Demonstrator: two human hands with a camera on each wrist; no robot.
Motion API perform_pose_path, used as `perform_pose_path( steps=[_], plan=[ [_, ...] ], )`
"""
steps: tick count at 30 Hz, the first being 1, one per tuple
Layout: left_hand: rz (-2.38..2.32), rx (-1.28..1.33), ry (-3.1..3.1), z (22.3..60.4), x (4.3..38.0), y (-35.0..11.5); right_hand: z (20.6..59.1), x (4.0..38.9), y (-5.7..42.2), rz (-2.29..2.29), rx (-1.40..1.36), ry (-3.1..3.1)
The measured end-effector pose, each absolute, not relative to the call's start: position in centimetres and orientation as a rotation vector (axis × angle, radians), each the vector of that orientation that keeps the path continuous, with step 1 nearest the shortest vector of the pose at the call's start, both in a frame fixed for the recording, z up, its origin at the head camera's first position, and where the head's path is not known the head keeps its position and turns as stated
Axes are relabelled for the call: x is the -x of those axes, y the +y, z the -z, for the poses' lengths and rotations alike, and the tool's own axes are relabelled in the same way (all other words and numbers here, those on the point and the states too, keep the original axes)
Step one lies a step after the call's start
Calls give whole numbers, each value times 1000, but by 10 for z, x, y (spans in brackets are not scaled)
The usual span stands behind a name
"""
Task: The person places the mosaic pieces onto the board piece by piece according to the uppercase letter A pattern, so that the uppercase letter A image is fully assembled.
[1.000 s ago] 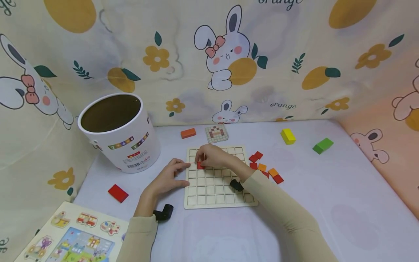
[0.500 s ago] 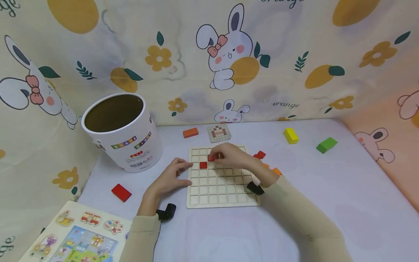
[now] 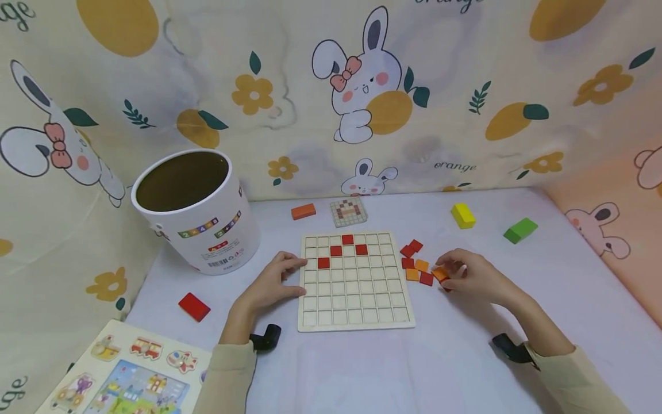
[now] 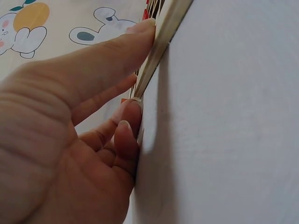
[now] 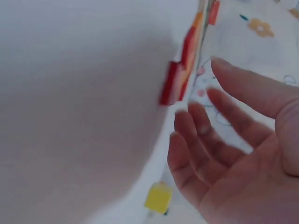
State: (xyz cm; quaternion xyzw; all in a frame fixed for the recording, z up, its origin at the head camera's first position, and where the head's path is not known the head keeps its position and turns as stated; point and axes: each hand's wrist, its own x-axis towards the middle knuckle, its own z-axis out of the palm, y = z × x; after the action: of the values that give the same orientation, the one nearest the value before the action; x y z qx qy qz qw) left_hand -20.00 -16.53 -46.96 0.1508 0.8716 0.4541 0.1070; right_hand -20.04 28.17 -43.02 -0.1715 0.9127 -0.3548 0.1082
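Observation:
A wooden grid board (image 3: 357,299) lies mid-table in the head view, with several red square tiles (image 3: 336,250) in its upper cells. My left hand (image 3: 273,279) rests at the board's left edge, thumb and fingertips against it; the left wrist view shows the thumb (image 4: 103,65) on the rim. To the right of the board is a loose cluster of red and orange tiles (image 3: 412,275). Beside it is my right hand (image 3: 473,277), its fingertips right at an orange tile (image 3: 440,273). In the right wrist view its fingers (image 5: 187,154) are loosely bent and spread, apart from the red tiles (image 5: 171,84).
Behind the board lie a small pattern card (image 3: 349,211) and an orange block (image 3: 303,211). Yellow (image 3: 462,215) and green (image 3: 520,230) blocks sit back right. On the left stand a white bucket (image 3: 207,230), a red block (image 3: 194,307) and a picture puzzle board (image 3: 124,368).
My right hand has put a red tile down in the upper grid and moved right to the tile cluster. The left hand stays at the board's edge. The head view has shifted slightly.

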Motion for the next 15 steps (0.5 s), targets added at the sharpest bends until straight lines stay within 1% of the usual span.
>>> perform_pose_path(
  steps=[5, 15],
  plan=[
    [-1337, -446, 2564, 470, 199, -165, 438, 199, 288, 1100, 419, 2660],
    [-1331, -457, 2564, 469, 199, -166, 443, 199, 288, 1084, 424, 2696]
  ],
)
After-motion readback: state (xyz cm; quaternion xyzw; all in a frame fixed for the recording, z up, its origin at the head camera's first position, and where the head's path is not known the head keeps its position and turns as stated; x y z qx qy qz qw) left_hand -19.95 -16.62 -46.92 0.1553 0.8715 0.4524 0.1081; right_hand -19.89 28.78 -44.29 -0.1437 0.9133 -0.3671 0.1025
